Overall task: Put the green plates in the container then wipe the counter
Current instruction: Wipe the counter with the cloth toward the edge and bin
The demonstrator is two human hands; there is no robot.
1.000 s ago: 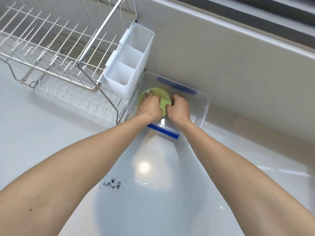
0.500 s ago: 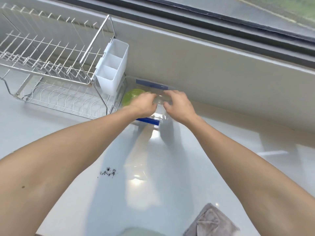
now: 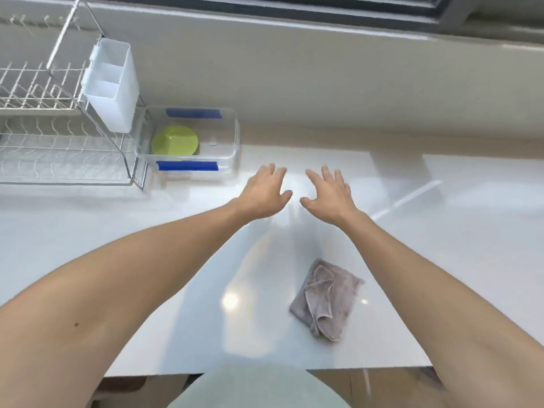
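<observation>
Green plates [image 3: 175, 141] lie stacked in the left half of a clear plastic container [image 3: 232, 136] with blue clips, which stands on the white counter [image 3: 441, 231] against the back wall. My left hand [image 3: 265, 191] and my right hand [image 3: 329, 191] hover side by side over the counter, just right of and nearer than the container, both empty with fingers spread. A crumpled grey cloth [image 3: 325, 298] lies on the counter near the front edge, below my right hand.
A wire dish rack [image 3: 56, 142] stands at the left, touching the container, with a white cutlery holder [image 3: 112, 83] hung on its corner. The counter's front edge [image 3: 368, 368] runs along the bottom. A window ledge [image 3: 294, 28] tops the back wall.
Both hands have let go of the green plates, left the container and pulled back to the right, open. The view has swung back, so the cloth shows fully; the dark crumbs are hidden now.
</observation>
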